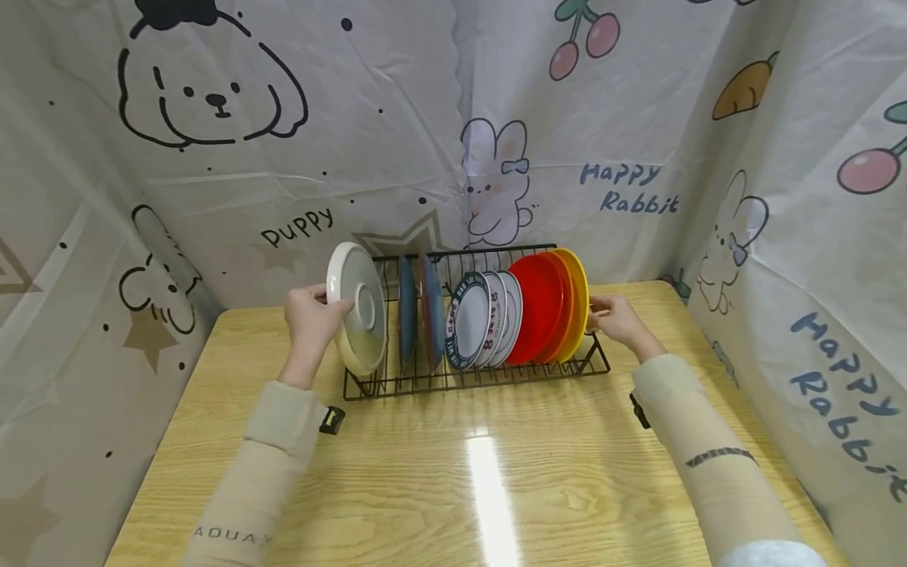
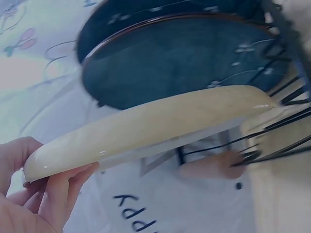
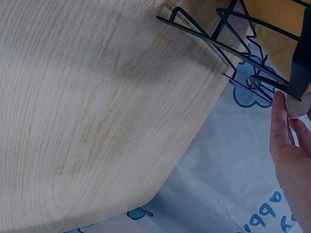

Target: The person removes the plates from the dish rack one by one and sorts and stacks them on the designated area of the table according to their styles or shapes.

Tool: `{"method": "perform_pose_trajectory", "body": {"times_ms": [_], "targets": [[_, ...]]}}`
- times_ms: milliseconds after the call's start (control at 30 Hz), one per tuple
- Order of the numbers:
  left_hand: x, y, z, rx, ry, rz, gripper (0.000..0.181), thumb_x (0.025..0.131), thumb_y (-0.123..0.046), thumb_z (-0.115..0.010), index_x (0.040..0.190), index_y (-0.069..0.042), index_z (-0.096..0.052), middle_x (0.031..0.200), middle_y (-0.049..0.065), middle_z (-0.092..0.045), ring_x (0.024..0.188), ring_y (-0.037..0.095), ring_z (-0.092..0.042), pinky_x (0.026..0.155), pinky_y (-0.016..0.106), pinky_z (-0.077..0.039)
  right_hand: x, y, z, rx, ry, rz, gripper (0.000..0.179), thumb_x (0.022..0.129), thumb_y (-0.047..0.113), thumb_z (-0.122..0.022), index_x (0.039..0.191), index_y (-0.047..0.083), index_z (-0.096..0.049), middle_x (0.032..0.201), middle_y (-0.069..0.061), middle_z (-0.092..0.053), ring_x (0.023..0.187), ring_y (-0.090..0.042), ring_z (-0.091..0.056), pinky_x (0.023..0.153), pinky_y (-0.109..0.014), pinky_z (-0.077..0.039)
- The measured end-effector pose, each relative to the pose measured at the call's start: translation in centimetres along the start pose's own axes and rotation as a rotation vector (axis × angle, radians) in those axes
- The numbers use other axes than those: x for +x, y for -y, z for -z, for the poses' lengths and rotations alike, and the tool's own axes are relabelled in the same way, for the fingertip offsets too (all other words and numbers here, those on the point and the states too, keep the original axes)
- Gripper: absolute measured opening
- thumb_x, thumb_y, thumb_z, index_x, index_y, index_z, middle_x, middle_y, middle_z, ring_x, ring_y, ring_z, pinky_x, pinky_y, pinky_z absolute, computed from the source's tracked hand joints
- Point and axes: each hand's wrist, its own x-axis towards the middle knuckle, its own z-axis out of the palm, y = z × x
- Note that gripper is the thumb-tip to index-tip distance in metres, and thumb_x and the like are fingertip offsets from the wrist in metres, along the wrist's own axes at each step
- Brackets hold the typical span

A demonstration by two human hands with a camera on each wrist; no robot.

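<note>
My left hand [image 1: 316,315] grips the near-left rim of a cream-white plate [image 1: 347,342], thumb on one face and fingers on the other. The plate stands tilted on edge at the left end of a black wire dish rack [image 1: 425,387]. At the rack's right end my right hand [image 1: 618,319] pinches the rack's round wooden handle [image 3: 297,106], beside a yellow plate [image 1: 579,303]. In the left wrist view, the cream plate is seen edge-on, with dark blue plates [image 2: 180,58] behind it.
Between the hands stand blue plates [image 1: 407,311], several white patterned plates [image 1: 471,321] and red plates [image 1: 531,307], all on edge in the rack. The rack sits on a wooden table [image 1: 397,488]. Printed cloth [image 1: 397,142] hangs behind and along the sides.
</note>
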Motion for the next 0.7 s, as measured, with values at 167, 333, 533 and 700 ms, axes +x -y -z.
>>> {"method": "perform_pose_trajectory", "body": {"times_ms": [167, 333, 533, 700], "targets": [[0.4, -1.4, 2.3, -0.068, -0.019, 0.017, 0.034, 0.071, 0.001, -0.064, 0.104, 0.01, -0.064, 0.095, 0.028, -0.064, 0.059, 0.001, -0.055, 0.056, 0.016, -0.049, 0.0, 0.0, 0.1, 0.005, -0.004, 0.007, 0.048, 0.092, 0.004, -0.045, 0.136, -0.009, -0.033, 0.125, -0.032, -0.045, 0.1, -0.038, -0.058, 0.088, -0.049, -0.043], [0.6, -2.3, 4.5, -0.141, -0.069, 0.008, 0.034, 0.073, 0.002, -0.062, 0.107, 0.009, -0.063, 0.096, 0.026, -0.064, 0.064, 0.002, -0.06, 0.057, 0.015, -0.049, -0.1, 0.0, 0.1, 0.01, -0.011, 0.019, 0.047, 0.091, 0.002, -0.045, 0.136, -0.01, -0.033, 0.123, -0.033, -0.046, 0.098, -0.038, -0.058, 0.086, -0.047, -0.045], [1.4, -2.1, 6.4, -0.114, -0.178, -0.078, 0.029, 0.073, 0.003, -0.062, 0.101, 0.009, -0.066, 0.073, 0.004, -0.065, 0.061, -0.001, -0.059, 0.055, 0.011, -0.046, -0.2, -0.1, 0.0, 0.022, -0.017, 0.022, 0.047, 0.092, 0.002, -0.047, 0.136, -0.01, -0.033, 0.123, -0.034, -0.046, 0.099, -0.04, -0.058, 0.085, -0.046, -0.046], [2.5, -0.6, 7.4, -0.028, -0.238, -0.134, 0.026, 0.072, 0.003, -0.06, 0.096, 0.009, -0.068, 0.061, -0.005, -0.06, 0.052, -0.011, -0.05, 0.051, 0.008, -0.041, -0.1, -0.1, -0.2, 0.019, -0.024, 0.038, 0.046, 0.093, 0.003, -0.047, 0.134, -0.011, -0.034, 0.122, -0.033, -0.047, 0.098, -0.039, -0.059, 0.084, -0.046, -0.046]]}}
